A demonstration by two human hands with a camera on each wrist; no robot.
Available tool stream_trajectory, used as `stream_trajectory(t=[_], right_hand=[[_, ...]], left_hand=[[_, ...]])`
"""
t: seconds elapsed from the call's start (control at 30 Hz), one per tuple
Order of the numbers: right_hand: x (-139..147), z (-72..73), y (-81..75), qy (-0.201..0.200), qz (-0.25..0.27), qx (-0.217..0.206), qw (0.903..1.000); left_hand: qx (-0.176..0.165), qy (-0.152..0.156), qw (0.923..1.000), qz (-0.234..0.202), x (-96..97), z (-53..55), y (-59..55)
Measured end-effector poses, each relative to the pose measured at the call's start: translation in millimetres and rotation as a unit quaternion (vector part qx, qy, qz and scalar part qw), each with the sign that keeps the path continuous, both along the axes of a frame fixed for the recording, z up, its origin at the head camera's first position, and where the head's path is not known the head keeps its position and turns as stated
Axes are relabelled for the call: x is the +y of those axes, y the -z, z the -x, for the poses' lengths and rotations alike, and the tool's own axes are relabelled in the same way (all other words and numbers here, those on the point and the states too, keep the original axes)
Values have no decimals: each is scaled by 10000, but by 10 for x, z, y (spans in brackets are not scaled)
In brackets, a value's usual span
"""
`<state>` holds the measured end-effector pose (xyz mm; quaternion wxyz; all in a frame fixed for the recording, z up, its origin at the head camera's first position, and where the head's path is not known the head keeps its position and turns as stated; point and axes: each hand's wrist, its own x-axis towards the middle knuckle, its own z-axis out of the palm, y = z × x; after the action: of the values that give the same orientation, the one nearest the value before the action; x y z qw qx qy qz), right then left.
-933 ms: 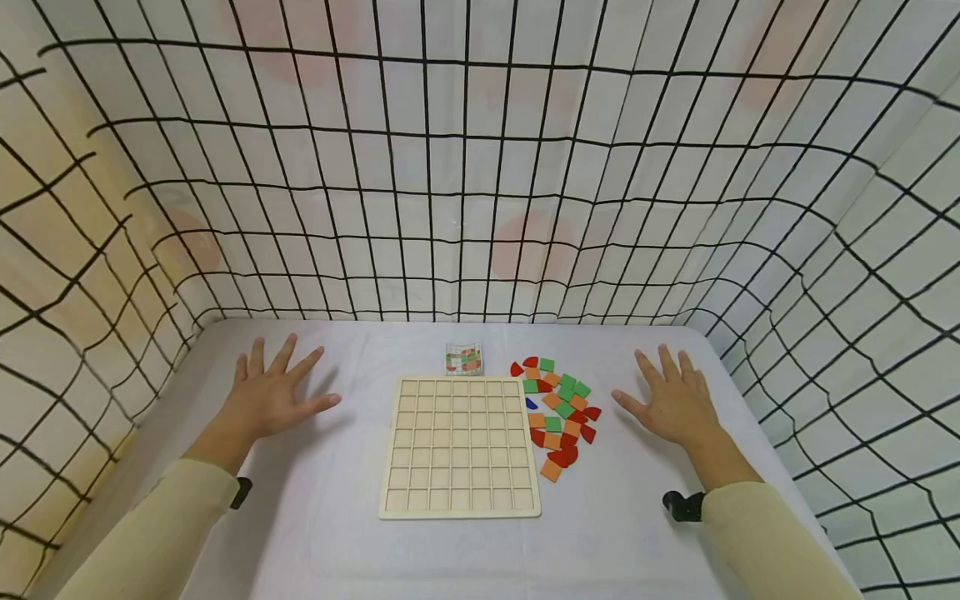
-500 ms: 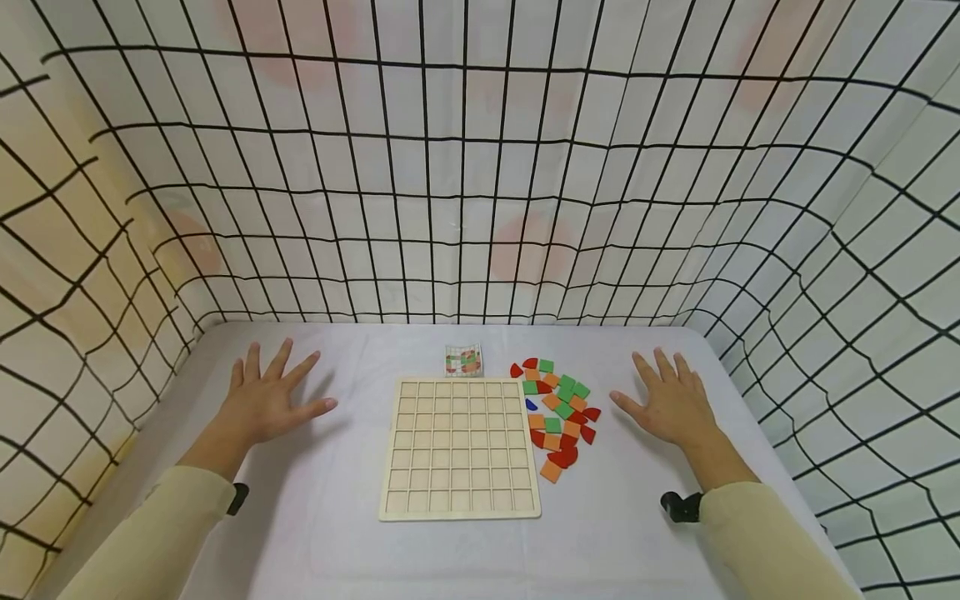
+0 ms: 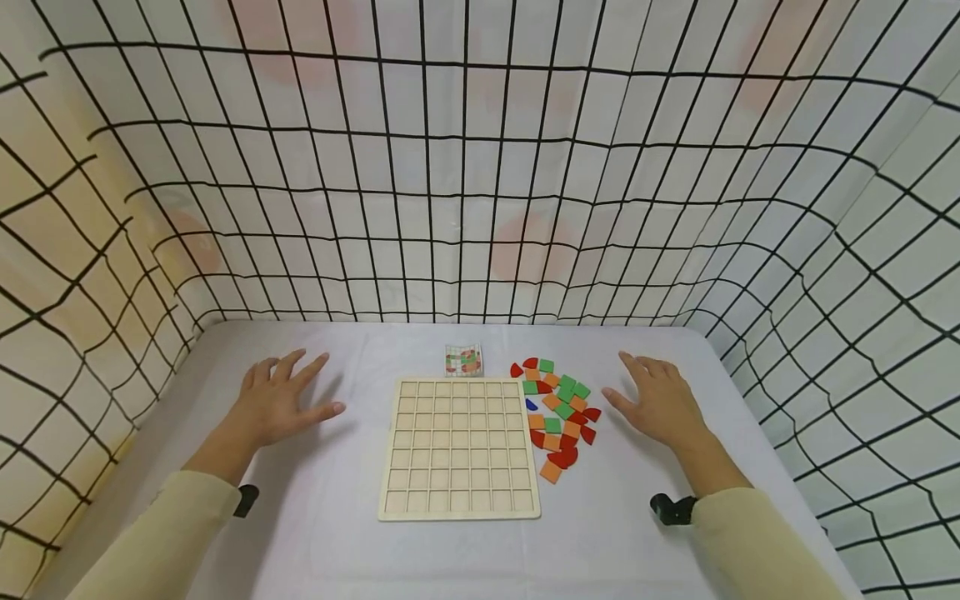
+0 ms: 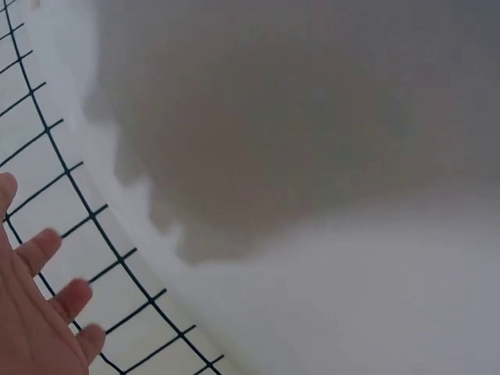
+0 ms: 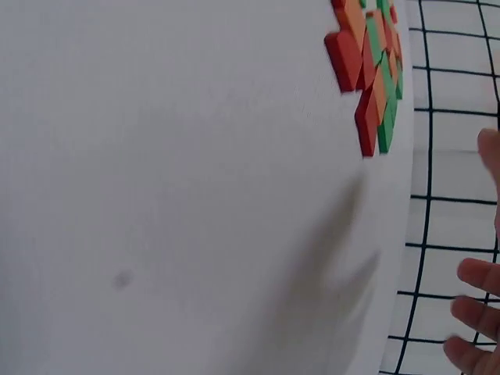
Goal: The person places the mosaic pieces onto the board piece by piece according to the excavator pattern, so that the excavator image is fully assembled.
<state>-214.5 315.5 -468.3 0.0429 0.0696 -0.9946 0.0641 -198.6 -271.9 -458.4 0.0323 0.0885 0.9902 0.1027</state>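
Observation:
My left hand (image 3: 273, 404) hovers over the white table to the left of the board, its fingers spread and slightly bent, holding nothing. To the right of the loose pieces is my right hand (image 3: 660, 402), also holding nothing, with thumb apart and fingers relaxed. Between them lies a pale wooden grid board (image 3: 460, 450) with bare square cells. Flat green, orange and red pieces (image 3: 564, 408), squares and rounded wedges, lie scattered along its right side. One small blue piece (image 3: 532, 404) sits by the board's edge. The right wrist view shows red wedges (image 5: 344, 61) beside green and orange pieces.
A small card (image 3: 463, 360) with a coloured grid pattern lies behind the board. Black wire mesh (image 3: 480, 200) rises at the back and both sides, with white cloth behind it. White cloth covers the table (image 3: 420, 558).
Both hands have relaxed from widely spread fingers to slightly bent ones. The right hand has shifted a little to the left. The board and pieces have not moved.

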Motion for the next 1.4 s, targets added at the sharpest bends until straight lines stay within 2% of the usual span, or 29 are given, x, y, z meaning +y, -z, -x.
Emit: stream_trajectory(t=[0.17,0.27,0.37,0.57,0.7,0.83,0.93,1.13,1.4], right_hand=[[-182,-26,15,44,296,-78,9995],[-308,-52,41,14,479,-99,9988],[-439,-74,85,-26,694,-188,9974],[-681,-94,193,-213,1258,-602,9900],[-809,-90,238,-337,1354,-859,9865],[-916,-57,255,-448,1365,-928,9853],[-988,-16,276,-505,1372,-972,9845],[-1111,34,313,-406,1503,-1229,9801],[-1156,58,338,-358,1514,-1180,9808]], left_hand=[[246,143,9993,-237,82,6,2],[210,318,9982,-471,145,14,-5],[-66,414,9957,-830,214,17,10],[-881,220,9843,-1514,369,0,98],[-1147,242,9800,-1605,486,-4,184],[-1144,397,9792,-1629,572,11,253],[-1271,382,9771,-1665,628,25,288],[-1636,20,9704,-1776,737,15,290],[-1581,-24,9701,-1838,798,-14,265]])
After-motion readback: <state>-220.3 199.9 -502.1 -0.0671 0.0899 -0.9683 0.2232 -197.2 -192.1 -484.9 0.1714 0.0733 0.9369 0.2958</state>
